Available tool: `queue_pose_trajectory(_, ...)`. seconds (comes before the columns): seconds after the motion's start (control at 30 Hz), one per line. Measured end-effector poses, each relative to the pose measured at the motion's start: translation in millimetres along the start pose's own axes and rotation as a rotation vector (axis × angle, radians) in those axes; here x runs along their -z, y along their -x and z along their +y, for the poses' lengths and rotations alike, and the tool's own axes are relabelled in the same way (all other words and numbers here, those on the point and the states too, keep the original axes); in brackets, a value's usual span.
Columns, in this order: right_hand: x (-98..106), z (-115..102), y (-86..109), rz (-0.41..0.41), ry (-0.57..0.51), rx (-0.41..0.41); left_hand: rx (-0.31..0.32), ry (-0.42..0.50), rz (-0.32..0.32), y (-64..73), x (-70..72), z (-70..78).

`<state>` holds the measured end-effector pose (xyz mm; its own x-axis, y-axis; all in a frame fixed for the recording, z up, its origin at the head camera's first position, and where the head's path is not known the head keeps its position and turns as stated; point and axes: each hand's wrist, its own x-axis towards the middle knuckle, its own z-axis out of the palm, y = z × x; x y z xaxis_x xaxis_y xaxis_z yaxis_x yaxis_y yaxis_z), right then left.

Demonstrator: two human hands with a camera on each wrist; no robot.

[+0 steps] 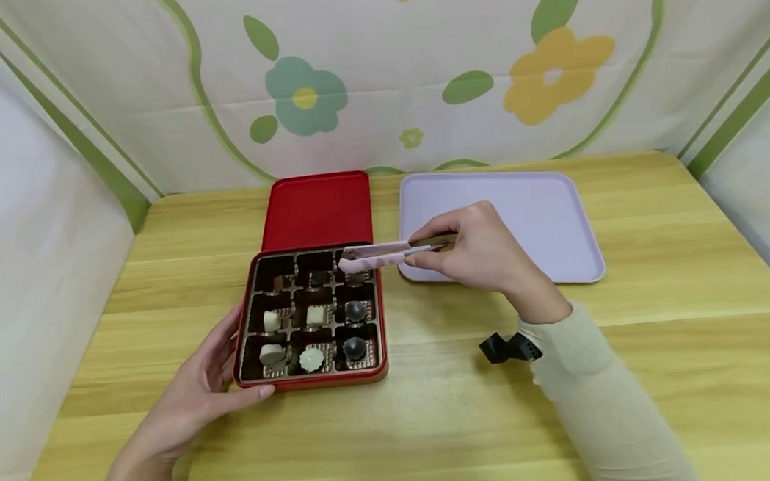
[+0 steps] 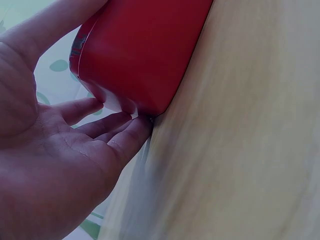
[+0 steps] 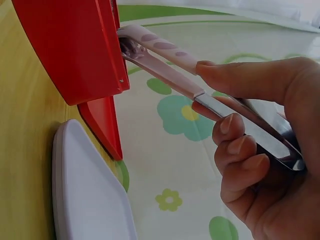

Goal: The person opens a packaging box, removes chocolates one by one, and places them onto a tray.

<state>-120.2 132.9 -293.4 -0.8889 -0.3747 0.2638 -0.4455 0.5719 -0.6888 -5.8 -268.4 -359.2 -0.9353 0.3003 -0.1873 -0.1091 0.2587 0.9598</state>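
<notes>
A red box with a brown divided insert holds white and dark chocolates, among them a flower-shaped white chocolate and a round dark chocolate. My left hand grips its near left corner, thumb along the front edge and fingers against the side. In my right hand is a pair of tongs with pale pink tips and metal arms. Those tips stand over the far right compartment. In the right wrist view, a dark brown chocolate shows between the tips of the tongs.
Behind the box lies a red lid. A pale lilac tray is to the right, partly under my right hand in the head view. A flower-printed cloth hangs along the back of the wooden table.
</notes>
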Motion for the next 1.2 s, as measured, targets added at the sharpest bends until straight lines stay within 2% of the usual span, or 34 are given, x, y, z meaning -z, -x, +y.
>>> queue_pose_trajectory(0.13,-0.5,3.4,1.8,0.016,-0.034,-0.050,-0.007,0.006,-0.001,-0.7,0.2,-0.2)
queue_pose_trajectory(0.3,1.4,7.9,6.7,0.049,-0.117,-0.165,0.001,-0.012,0.002,-1.6,1.9,0.9)
queue_pose_trajectory(0.53,6.0,25.5,12.6,0.179,-0.205,-0.298,0.022,-0.042,0.007,-2.1,4.0,3.4)
queue_pose_trajectory(0.83,9.0,51.8,11.0,0.308,-0.319,-0.510,-0.023,-0.008,-0.001,-0.3,2.0,-0.6)
queue_pose_trajectory(1.03,4.4,62.6,8.2,0.366,-0.305,-0.641,-0.038,0.000,-0.003,0.4,0.9,-1.0)
queue_pose_trajectory(1.2,2.5,69.0,7.0,0.380,-0.268,-0.722,-0.020,-0.010,-0.001,-0.3,0.3,-0.5)
